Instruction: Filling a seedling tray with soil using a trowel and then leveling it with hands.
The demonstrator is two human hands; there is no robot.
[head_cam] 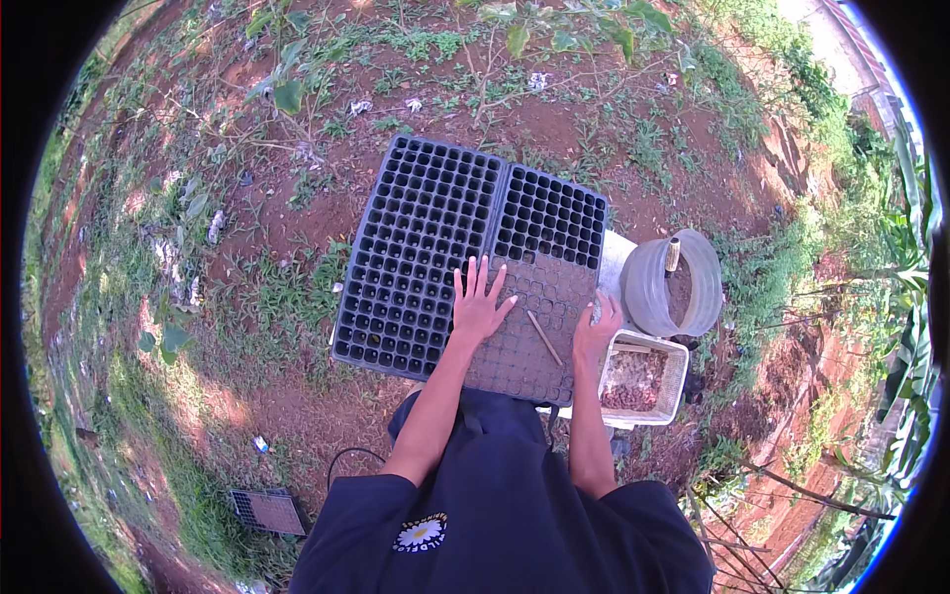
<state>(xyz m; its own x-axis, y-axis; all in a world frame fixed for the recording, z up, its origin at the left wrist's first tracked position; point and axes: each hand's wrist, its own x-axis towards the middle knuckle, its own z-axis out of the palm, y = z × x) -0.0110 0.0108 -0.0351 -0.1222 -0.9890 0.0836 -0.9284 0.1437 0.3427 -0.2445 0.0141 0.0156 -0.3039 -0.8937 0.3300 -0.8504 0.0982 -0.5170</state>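
Note:
Two black plastic seedling trays lie side by side before me. The left tray (pixel 415 245) has bare cells. In the right tray (pixel 553 215), the far cells are unfilled and the near ones hold brown soil (pixel 512 364). My left hand (pixel 479 308) is spread palm down over the seam between the trays, fingers pointing away from me. At the right tray's outer edge is my right hand (pixel 596 330), thumb and fingers apart, with nothing visible in it. A thin wooden stick (pixel 545 338) lies on the soil between my hands.
To the right stands a cut translucent plastic container (pixel 642 286) with soil and a handled tool (pixel 672 255) inside. Nearer is a white plastic basket (pixel 679 382) holding reddish-brown material (pixel 627 397). Another seedling tray (pixel 269 512) sits on the grass at lower left. Leafy stems (pixel 486 70) rise beyond the trays.

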